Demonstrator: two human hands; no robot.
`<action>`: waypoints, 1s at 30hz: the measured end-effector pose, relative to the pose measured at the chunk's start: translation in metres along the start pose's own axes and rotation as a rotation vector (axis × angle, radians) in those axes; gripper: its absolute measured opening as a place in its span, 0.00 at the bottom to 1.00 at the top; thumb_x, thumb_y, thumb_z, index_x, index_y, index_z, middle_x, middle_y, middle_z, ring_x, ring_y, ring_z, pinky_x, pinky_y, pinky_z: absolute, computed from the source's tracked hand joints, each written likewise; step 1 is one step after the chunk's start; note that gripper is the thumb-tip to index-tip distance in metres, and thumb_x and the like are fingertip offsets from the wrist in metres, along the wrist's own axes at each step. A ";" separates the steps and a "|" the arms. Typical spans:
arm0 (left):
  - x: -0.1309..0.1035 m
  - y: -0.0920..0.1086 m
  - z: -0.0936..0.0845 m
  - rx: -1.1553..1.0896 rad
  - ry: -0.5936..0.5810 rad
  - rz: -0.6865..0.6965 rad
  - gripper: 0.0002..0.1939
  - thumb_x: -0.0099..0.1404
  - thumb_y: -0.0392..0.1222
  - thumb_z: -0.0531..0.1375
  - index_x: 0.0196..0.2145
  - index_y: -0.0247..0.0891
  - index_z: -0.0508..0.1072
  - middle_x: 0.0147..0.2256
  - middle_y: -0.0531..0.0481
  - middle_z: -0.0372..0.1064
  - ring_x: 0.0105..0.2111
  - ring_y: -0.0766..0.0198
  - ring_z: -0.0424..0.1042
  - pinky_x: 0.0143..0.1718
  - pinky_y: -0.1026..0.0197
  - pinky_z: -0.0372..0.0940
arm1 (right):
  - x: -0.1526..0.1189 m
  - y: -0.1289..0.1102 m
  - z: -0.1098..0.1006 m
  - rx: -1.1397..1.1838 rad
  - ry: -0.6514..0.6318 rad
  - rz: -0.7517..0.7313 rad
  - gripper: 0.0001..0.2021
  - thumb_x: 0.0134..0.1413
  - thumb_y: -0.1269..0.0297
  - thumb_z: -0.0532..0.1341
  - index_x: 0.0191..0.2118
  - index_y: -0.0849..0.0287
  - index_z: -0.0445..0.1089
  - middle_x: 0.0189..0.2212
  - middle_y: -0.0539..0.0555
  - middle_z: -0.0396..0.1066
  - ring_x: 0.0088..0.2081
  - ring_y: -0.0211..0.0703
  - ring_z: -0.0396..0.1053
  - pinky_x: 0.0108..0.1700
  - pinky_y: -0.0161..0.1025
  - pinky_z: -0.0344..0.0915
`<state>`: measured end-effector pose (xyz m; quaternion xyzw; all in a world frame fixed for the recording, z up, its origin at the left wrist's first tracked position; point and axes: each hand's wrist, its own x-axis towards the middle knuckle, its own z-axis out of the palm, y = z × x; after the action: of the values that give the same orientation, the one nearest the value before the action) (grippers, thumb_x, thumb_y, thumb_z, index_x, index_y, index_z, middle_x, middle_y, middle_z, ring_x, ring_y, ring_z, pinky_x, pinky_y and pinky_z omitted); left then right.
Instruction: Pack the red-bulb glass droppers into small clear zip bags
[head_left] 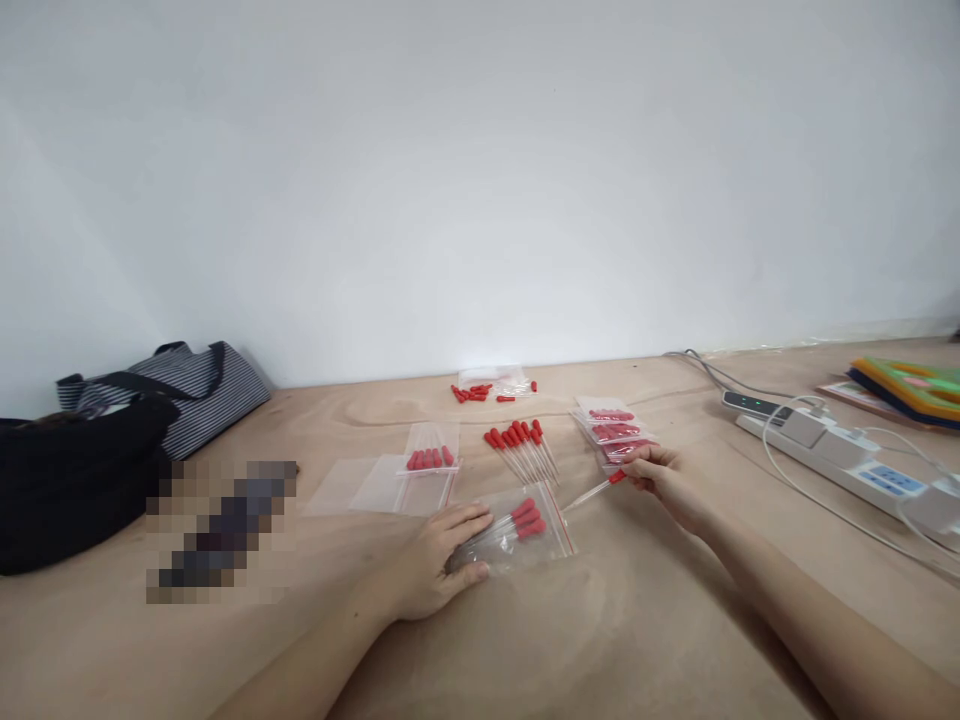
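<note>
My left hand [450,560] holds a clear zip-lock bag [495,555] down on the table, its fingers over the bag's left end and its thumb along the near edge. Inside the bag lie a few glass droppers with red rubber bulbs [529,518], pointing right toward the red-striped mouth. My right hand [660,475] is closed in a pinch on the red bulb of another dropper [596,493]. That dropper's thin glass tip points left, at the bag's mouth; whether it is inside I cannot tell. Behind the bag, several loose droppers [525,450] lie fanned out.
Filled bags [613,430] are stacked by my right hand. Left are another filled bag [429,458] and flat bags [352,485]. Loose red bulbs [472,393] lie near the wall. A power strip [840,465] with cables sits right; a striped bag [217,395] and black bag [82,490], left.
</note>
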<state>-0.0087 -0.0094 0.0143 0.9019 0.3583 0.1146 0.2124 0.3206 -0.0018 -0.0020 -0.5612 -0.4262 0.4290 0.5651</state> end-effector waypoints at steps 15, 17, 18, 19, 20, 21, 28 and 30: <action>0.001 0.003 0.000 0.003 0.023 -0.009 0.24 0.60 0.48 0.54 0.53 0.44 0.58 0.55 0.48 0.53 0.54 0.54 0.52 0.53 0.49 0.50 | -0.036 0.008 0.045 0.009 -0.391 0.084 0.13 0.30 0.59 0.66 0.24 0.62 0.68 0.21 0.50 0.69 0.24 0.36 0.66 0.29 0.34 0.63; 0.001 0.004 -0.001 0.009 0.026 -0.002 0.24 0.60 0.47 0.54 0.53 0.44 0.58 0.55 0.48 0.53 0.54 0.54 0.53 0.53 0.49 0.50 | -0.042 0.009 0.053 0.006 -0.480 0.104 0.14 0.31 0.58 0.66 0.26 0.62 0.68 0.19 0.49 0.68 0.22 0.34 0.65 0.27 0.33 0.63; 0.001 0.005 -0.001 0.014 0.025 0.001 0.23 0.60 0.47 0.55 0.53 0.44 0.59 0.55 0.47 0.54 0.54 0.54 0.53 0.53 0.50 0.50 | -0.044 0.009 0.056 -0.013 -0.503 0.112 0.15 0.32 0.57 0.66 0.26 0.62 0.68 0.18 0.48 0.67 0.20 0.33 0.63 0.24 0.32 0.62; 0.002 0.006 -0.002 0.019 0.025 0.001 0.23 0.59 0.46 0.55 0.53 0.43 0.59 0.55 0.47 0.54 0.53 0.55 0.54 0.53 0.50 0.50 | -0.045 0.009 0.059 -0.043 -0.513 0.117 0.15 0.32 0.56 0.66 0.26 0.62 0.68 0.17 0.47 0.67 0.17 0.31 0.61 0.20 0.31 0.60; 0.002 0.007 -0.002 0.025 0.026 0.001 0.23 0.59 0.46 0.55 0.53 0.43 0.59 0.54 0.47 0.54 0.53 0.55 0.54 0.53 0.50 0.51 | -0.044 0.009 0.062 -0.078 -0.515 0.118 0.15 0.32 0.56 0.66 0.26 0.62 0.68 0.15 0.46 0.65 0.15 0.29 0.58 0.17 0.29 0.57; 0.002 0.008 -0.002 0.031 0.025 0.002 0.23 0.60 0.46 0.55 0.52 0.43 0.59 0.54 0.47 0.54 0.53 0.55 0.54 0.53 0.50 0.51 | -0.043 0.008 0.064 -0.109 -0.514 0.113 0.15 0.32 0.56 0.66 0.26 0.62 0.68 0.15 0.46 0.64 0.13 0.28 0.55 0.14 0.28 0.53; 0.002 0.007 -0.001 0.047 0.021 0.007 0.23 0.60 0.46 0.54 0.52 0.41 0.60 0.55 0.46 0.54 0.53 0.55 0.54 0.53 0.51 0.51 | -0.030 0.008 0.072 -0.164 -0.553 0.071 0.14 0.29 0.59 0.67 0.22 0.62 0.65 0.16 0.46 0.65 0.13 0.26 0.52 0.10 0.25 0.46; 0.002 0.007 -0.002 0.043 0.024 0.006 0.22 0.60 0.45 0.54 0.52 0.41 0.60 0.54 0.46 0.54 0.53 0.55 0.54 0.53 0.51 0.52 | -0.028 0.009 0.073 -0.182 -0.543 0.101 0.14 0.27 0.60 0.68 0.21 0.61 0.64 0.14 0.44 0.63 0.13 0.26 0.52 0.11 0.25 0.47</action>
<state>-0.0031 -0.0121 0.0193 0.9058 0.3606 0.1183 0.1886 0.2425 -0.0095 -0.0105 -0.4947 -0.5702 0.5510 0.3555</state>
